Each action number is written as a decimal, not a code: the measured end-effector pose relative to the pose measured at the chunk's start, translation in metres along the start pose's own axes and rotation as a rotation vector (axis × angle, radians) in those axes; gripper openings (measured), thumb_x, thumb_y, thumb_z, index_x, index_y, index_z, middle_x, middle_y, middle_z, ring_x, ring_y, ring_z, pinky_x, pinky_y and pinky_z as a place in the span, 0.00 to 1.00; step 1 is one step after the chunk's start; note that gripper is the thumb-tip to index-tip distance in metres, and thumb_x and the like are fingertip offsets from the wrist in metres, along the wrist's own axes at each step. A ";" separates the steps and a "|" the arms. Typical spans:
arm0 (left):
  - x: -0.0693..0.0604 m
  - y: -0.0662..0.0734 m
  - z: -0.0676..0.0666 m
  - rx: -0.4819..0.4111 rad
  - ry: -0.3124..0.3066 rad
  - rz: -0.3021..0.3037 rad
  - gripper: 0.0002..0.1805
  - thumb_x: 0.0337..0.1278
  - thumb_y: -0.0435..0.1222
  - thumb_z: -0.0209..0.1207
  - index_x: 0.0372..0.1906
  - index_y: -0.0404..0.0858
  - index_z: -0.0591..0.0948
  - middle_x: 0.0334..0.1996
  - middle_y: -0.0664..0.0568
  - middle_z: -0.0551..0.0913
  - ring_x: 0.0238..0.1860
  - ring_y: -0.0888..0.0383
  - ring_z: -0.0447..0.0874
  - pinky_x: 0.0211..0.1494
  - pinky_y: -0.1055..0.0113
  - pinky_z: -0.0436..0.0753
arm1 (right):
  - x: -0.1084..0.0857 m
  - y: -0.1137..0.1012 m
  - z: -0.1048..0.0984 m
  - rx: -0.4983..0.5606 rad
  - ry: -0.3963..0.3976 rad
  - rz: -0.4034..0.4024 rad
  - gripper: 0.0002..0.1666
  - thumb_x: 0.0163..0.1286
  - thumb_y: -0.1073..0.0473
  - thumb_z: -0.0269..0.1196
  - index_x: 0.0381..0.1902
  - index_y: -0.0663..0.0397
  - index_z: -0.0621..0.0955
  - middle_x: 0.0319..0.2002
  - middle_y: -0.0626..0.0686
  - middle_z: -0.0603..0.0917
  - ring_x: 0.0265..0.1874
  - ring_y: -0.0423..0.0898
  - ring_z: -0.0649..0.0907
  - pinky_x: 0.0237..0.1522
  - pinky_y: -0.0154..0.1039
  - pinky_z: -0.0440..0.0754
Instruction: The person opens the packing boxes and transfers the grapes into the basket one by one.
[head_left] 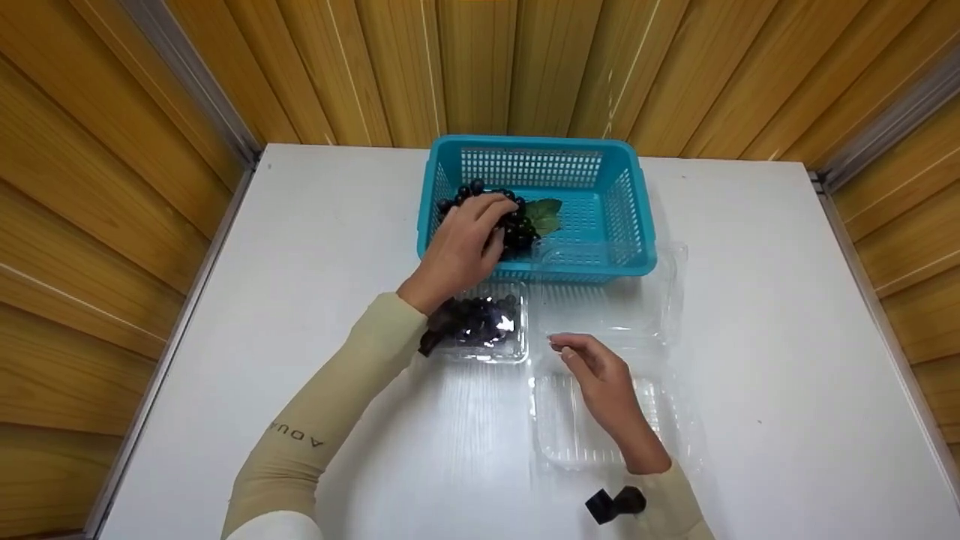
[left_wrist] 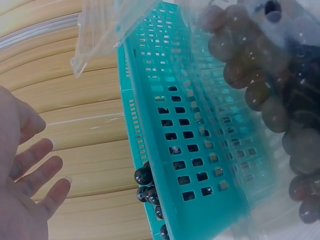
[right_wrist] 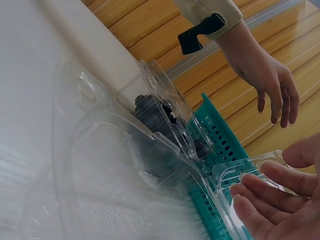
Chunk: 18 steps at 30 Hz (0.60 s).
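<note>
My left hand point(head_left: 465, 244) hovers over the left part of a teal basket point(head_left: 636, 210), its fingers loosely bent above a bunch of dark grapes point(head_left: 519, 234) with a green leaf point(head_left: 546, 214). In the left wrist view, a gap separates that hand point(left_wrist: 30, 170) from the grapes point(left_wrist: 143, 176), and nothing is in its fingers. My right hand point(head_left: 609, 386) hangs over an open clear plastic clamshell box point(head_left: 570, 431), whose lid leans on the basket's front. Seen from the right wrist, the right hand's fingers point(right_wrist: 277, 200) are relaxed and hold nothing.
In front of the basket, beneath my left forearm, stands another clear box point(head_left: 521, 352) with dark grapes inside. The white table point(head_left: 300, 247) meets wood-patterned walls point(head_left: 480, 75) at the back and both sides. Black camera mounts point(head_left: 615, 505) sit on the wrists.
</note>
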<state>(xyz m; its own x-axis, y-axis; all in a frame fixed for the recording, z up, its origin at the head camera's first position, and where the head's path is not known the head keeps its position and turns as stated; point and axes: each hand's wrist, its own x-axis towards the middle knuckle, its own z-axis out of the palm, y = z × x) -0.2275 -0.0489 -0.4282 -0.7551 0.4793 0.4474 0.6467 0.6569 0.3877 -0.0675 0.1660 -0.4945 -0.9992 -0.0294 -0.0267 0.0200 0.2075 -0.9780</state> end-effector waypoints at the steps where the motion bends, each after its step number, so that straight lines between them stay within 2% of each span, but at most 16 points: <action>1: -0.001 0.001 -0.001 0.000 -0.002 0.000 0.19 0.69 0.36 0.50 0.62 0.43 0.74 0.63 0.50 0.74 0.65 0.55 0.70 0.67 0.58 0.71 | 0.000 0.000 0.001 -0.001 -0.002 0.001 0.13 0.73 0.62 0.56 0.52 0.56 0.81 0.51 0.57 0.84 0.54 0.43 0.82 0.55 0.27 0.78; 10: -0.012 0.004 -0.004 0.016 -0.009 0.021 0.19 0.70 0.38 0.50 0.63 0.45 0.73 0.62 0.51 0.74 0.62 0.55 0.73 0.68 0.60 0.72 | 0.003 -0.002 0.005 -0.009 -0.015 0.021 0.13 0.73 0.63 0.56 0.52 0.56 0.81 0.53 0.60 0.83 0.54 0.45 0.82 0.55 0.27 0.78; 18: -0.022 0.005 -0.006 0.033 0.001 0.063 0.19 0.67 0.37 0.53 0.62 0.44 0.73 0.60 0.52 0.76 0.60 0.56 0.75 0.65 0.61 0.74 | 0.004 -0.003 0.008 -0.024 -0.023 0.009 0.13 0.73 0.61 0.56 0.52 0.54 0.81 0.52 0.56 0.84 0.54 0.44 0.82 0.55 0.27 0.78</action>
<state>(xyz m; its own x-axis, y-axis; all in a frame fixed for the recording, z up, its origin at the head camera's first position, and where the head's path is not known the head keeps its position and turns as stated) -0.2066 -0.0597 -0.4311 -0.7129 0.5199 0.4707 0.6891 0.6441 0.3322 -0.0715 0.1570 -0.4930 -0.9979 -0.0502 -0.0407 0.0280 0.2316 -0.9724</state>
